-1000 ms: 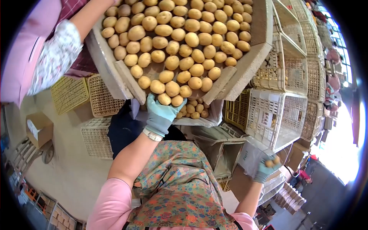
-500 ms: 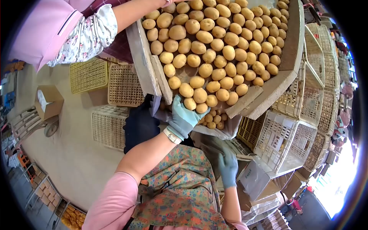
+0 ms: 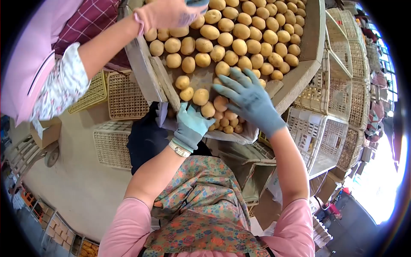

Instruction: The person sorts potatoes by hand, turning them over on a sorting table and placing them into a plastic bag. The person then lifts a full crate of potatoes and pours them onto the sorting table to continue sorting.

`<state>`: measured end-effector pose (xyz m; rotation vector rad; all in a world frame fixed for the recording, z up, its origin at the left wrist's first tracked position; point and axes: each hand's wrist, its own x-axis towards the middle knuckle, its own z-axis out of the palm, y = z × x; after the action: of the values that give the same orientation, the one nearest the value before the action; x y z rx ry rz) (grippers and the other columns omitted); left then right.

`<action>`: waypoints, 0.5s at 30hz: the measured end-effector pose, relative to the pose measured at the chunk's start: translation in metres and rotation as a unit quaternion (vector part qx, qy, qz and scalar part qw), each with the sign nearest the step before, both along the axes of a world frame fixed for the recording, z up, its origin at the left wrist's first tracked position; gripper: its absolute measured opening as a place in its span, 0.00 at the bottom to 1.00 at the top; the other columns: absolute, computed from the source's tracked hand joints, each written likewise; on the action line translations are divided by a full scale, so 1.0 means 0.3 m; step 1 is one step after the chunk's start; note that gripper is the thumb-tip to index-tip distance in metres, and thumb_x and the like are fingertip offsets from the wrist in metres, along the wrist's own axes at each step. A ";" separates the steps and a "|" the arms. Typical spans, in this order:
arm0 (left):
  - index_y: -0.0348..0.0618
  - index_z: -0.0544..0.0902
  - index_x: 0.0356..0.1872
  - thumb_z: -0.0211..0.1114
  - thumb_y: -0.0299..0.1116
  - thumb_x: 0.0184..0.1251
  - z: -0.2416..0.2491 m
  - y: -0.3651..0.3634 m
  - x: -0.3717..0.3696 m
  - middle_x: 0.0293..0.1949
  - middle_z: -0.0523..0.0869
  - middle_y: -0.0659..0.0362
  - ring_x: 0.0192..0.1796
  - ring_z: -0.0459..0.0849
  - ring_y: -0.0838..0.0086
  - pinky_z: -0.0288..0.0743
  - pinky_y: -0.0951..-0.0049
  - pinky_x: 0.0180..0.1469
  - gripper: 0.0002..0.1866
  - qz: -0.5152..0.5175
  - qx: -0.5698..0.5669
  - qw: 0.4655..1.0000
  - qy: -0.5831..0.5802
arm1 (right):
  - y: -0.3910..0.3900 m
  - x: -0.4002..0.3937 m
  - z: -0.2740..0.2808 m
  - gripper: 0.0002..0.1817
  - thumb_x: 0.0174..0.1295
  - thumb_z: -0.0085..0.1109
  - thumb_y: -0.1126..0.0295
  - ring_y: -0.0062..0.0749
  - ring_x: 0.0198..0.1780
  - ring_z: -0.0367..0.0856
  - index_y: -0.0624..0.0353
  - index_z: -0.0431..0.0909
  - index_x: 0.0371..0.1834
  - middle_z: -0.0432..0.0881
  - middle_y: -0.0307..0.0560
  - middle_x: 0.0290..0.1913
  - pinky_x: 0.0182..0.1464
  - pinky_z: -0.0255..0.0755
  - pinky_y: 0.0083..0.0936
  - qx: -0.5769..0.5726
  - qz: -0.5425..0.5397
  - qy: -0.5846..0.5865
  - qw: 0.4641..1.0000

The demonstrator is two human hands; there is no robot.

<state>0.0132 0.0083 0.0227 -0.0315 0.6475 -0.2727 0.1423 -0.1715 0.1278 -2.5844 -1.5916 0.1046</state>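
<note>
Blue-grey glove fabric covers the right hand [image 3: 252, 100], which lies back up with its fingers spread apart over the potatoes [image 3: 225, 39] at the narrow mouth of the tray [image 3: 309, 70]. Its fingertips reach among several of them, and more potatoes spread beyond them across the tray. The left hand [image 3: 192, 125], in a pale turquoise and grey glove, is open too, its fingers slightly parted and its thumb pointing toward the right hand. Its fingertips are at the near edge of a small cluster of potatoes; whether they press on any is hard to tell. Between the two hands, more potatoes sit lower down in a lined container [image 3: 236, 138], just beside the left thumb.

A worn strip [image 3: 165, 84] runs along the tray's side, ahead of the left hand and to its left. Behind that hand, a wristwatch [image 3: 180, 148] circles the wrist, near the top of a flowered apron [image 3: 201, 214]. Well ahead of the left hand, a co-worker's hand [image 3: 167, 17] is over the potatoes near the tray's left side. To the right of the right hand stand pale plastic crates [image 3: 314, 141]; a tan crate [image 3: 128, 96] is out to the left of the left hand, with a cardboard box [image 3: 46, 132] farther off.
</note>
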 end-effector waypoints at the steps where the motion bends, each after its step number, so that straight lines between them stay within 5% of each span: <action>1: 0.54 0.65 0.81 0.45 0.60 0.82 0.007 0.001 0.000 0.80 0.67 0.53 0.81 0.64 0.52 0.59 0.33 0.79 0.34 -0.009 0.034 0.999 -0.016 | -0.045 -0.001 0.021 0.25 0.68 0.67 0.57 0.37 0.77 0.71 0.49 0.79 0.67 0.80 0.41 0.72 0.80 0.61 0.49 -0.017 -0.083 0.030 0.996; 2: 0.54 0.65 0.81 0.45 0.61 0.82 0.042 0.001 0.001 0.80 0.66 0.53 0.82 0.64 0.52 0.58 0.33 0.79 0.35 -0.022 0.067 0.997 -0.028 | -0.070 -0.019 0.038 0.24 0.69 0.66 0.59 0.40 0.75 0.74 0.51 0.79 0.67 0.81 0.45 0.70 0.79 0.63 0.47 -0.036 -0.169 0.064 0.983; 4: 0.53 0.65 0.81 0.46 0.60 0.83 0.028 -0.001 0.005 0.80 0.66 0.53 0.82 0.63 0.51 0.57 0.32 0.80 0.35 -0.013 -0.014 1.000 -0.022 | -0.052 -0.059 0.030 0.26 0.71 0.64 0.59 0.49 0.71 0.77 0.57 0.77 0.69 0.83 0.55 0.66 0.75 0.68 0.47 0.158 -0.389 0.060 0.906; 6: 0.53 0.64 0.82 0.45 0.60 0.84 0.045 -0.008 0.022 0.81 0.65 0.52 0.82 0.62 0.50 0.54 0.32 0.81 0.35 0.018 -0.040 0.998 0.033 | 0.070 -0.108 -0.047 0.34 0.72 0.61 0.56 0.61 0.70 0.76 0.72 0.71 0.72 0.79 0.68 0.68 0.75 0.67 0.49 0.056 -0.487 -0.101 0.866; 7: 0.52 0.63 0.83 0.43 0.59 0.85 0.080 -0.013 0.028 0.83 0.63 0.52 0.83 0.61 0.50 0.52 0.35 0.83 0.34 0.024 -0.046 0.998 0.046 | 0.144 -0.128 -0.096 0.42 0.70 0.64 0.48 0.64 0.74 0.72 0.74 0.67 0.75 0.70 0.76 0.74 0.76 0.64 0.56 0.049 -0.493 -0.015 0.868; 8: 0.52 0.63 0.83 0.43 0.59 0.85 0.096 -0.020 0.038 0.83 0.63 0.52 0.83 0.61 0.50 0.52 0.35 0.83 0.34 0.022 -0.042 0.998 0.044 | 0.273 -0.182 -0.186 0.48 0.69 0.63 0.42 0.75 0.80 0.58 0.72 0.62 0.79 0.61 0.81 0.78 0.80 0.49 0.69 0.027 -0.524 -0.065 0.849; 9: 0.51 0.63 0.83 0.42 0.59 0.85 0.106 -0.029 0.051 0.84 0.61 0.52 0.84 0.60 0.52 0.51 0.40 0.84 0.35 0.038 -0.020 0.996 -0.083 | 0.377 -0.230 -0.131 0.52 0.68 0.62 0.38 0.81 0.83 0.48 0.70 0.58 0.81 0.55 0.85 0.79 0.80 0.39 0.77 0.013 -0.513 0.000 0.858; 10: 0.50 0.63 0.83 0.42 0.60 0.85 0.118 -0.044 0.067 0.85 0.59 0.52 0.84 0.60 0.54 0.50 0.45 0.85 0.36 0.054 0.001 0.976 -0.210 | 0.425 -0.270 -0.196 0.49 0.69 0.62 0.42 0.78 0.84 0.47 0.68 0.60 0.81 0.56 0.80 0.80 0.81 0.40 0.75 0.055 -0.459 -0.009 0.887; 11: 0.45 0.63 0.82 0.42 0.61 0.85 0.146 -0.105 0.084 0.86 0.58 0.51 0.85 0.59 0.56 0.50 0.51 0.86 0.37 0.214 0.072 0.951 -0.209 | 0.463 -0.302 -0.140 0.44 0.70 0.61 0.46 0.73 0.84 0.50 0.68 0.62 0.79 0.59 0.74 0.80 0.82 0.41 0.73 0.089 -0.399 0.057 0.911; 12: 0.45 0.63 0.82 0.42 0.61 0.85 0.088 -0.106 0.051 0.86 0.58 0.51 0.85 0.59 0.56 0.50 0.51 0.86 0.37 0.213 0.074 0.952 -0.208 | 0.455 -0.328 -0.191 0.38 0.72 0.61 0.51 0.65 0.84 0.55 0.64 0.67 0.77 0.64 0.64 0.80 0.83 0.45 0.66 0.222 -0.363 0.101 0.899; 15: 0.46 0.64 0.82 0.43 0.62 0.84 -0.229 -0.088 -0.097 0.85 0.60 0.51 0.84 0.61 0.55 0.53 0.51 0.85 0.38 0.172 -0.295 0.921 -0.187 | 0.260 -0.346 -0.127 0.30 0.70 0.63 0.55 0.50 0.81 0.64 0.46 0.75 0.75 0.72 0.43 0.78 0.83 0.51 0.56 0.079 -0.300 0.095 0.946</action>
<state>-0.0161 -0.0180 -0.0460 -0.6544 0.1518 -0.1179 0.0384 -0.0933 0.0897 -2.6990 -0.6736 0.1587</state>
